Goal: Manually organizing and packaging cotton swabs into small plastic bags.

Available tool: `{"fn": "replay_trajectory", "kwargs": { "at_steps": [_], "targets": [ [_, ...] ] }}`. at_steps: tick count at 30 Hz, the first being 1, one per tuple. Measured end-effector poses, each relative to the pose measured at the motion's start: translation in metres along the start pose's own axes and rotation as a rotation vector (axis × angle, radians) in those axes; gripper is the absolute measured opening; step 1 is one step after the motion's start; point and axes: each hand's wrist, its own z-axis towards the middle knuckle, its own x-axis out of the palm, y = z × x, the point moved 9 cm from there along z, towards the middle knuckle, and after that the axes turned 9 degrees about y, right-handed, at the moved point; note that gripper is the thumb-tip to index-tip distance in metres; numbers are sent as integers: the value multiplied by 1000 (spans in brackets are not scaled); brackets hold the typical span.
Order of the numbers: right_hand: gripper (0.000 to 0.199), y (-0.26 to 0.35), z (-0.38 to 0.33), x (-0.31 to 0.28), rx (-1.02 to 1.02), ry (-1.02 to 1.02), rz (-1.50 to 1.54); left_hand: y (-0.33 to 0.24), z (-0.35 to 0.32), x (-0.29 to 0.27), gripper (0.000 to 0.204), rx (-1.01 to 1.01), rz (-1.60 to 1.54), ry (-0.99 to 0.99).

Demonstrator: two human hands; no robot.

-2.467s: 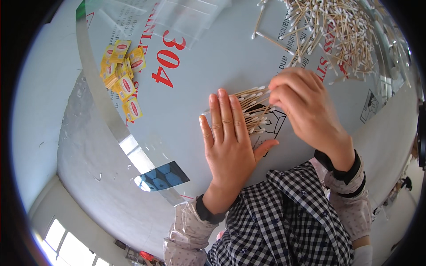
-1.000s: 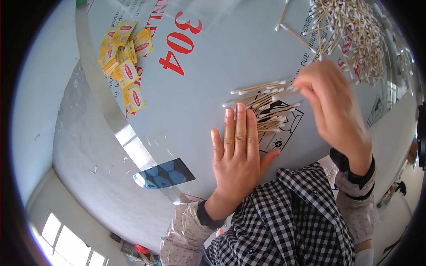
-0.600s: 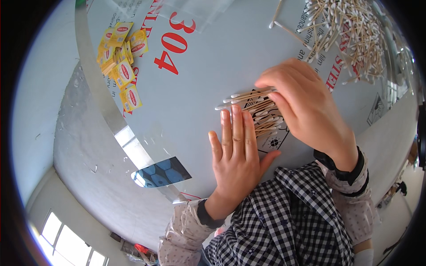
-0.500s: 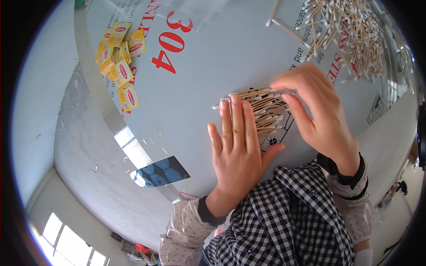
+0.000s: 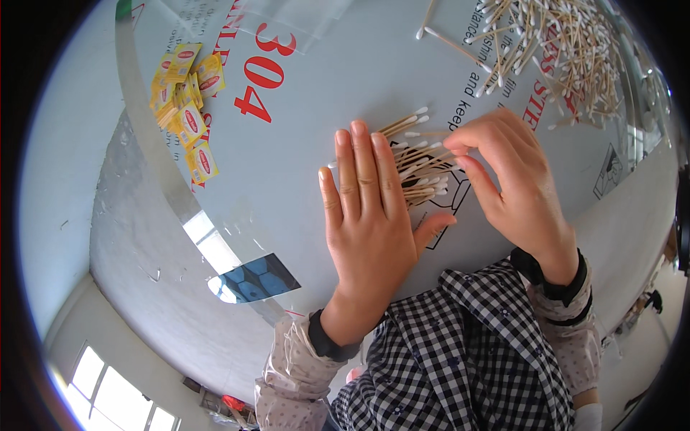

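wooden cotton swabs (image 5: 420, 167) lying gathered in a small bundle on the white film-covered table (image 5: 302, 172), heads roughly lined up. judging by this, only partly done: bundle small, while a big loose heap of swabs (image 5: 568, 50) sitting well beyond the bundle, to its upper right, unsorted. yellow sachets (image 5: 188, 108) resting far left of the bundle, untouched. left hand (image 5: 370, 215) lying flat, fingers pressed together, squaring the bundle's left end. right hand (image 5: 514, 179) hovering arched over the bundle's right end, thumb and fingertips pinching lightly at the swab tips.
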Motion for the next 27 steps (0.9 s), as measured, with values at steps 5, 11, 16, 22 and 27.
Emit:
{"fn": "replay_trajectory", "kwargs": {
  "at_steps": [5, 11, 16, 22, 27],
  "targets": [
    [22, 1, 5, 7, 7, 56, -48, 2, -7, -3, 103, 35, -184, 10],
    [21, 7, 12, 7, -15, 136, -113, 29, -30, -41, 62, 47, -714, -330],
    [18, 20, 8, -5, 33, 151, 42, 43, -27, -24, 40, -135, -1391, -230],
    [16, 33, -13, -4, 197, 214, 357, 29, -25, -16, 22, -142, -1833, -36],
    [14, 33, -21, -1, 256, 193, 529, 26, -24, -10, 17, -97, -1909, -7]
  ]
}}
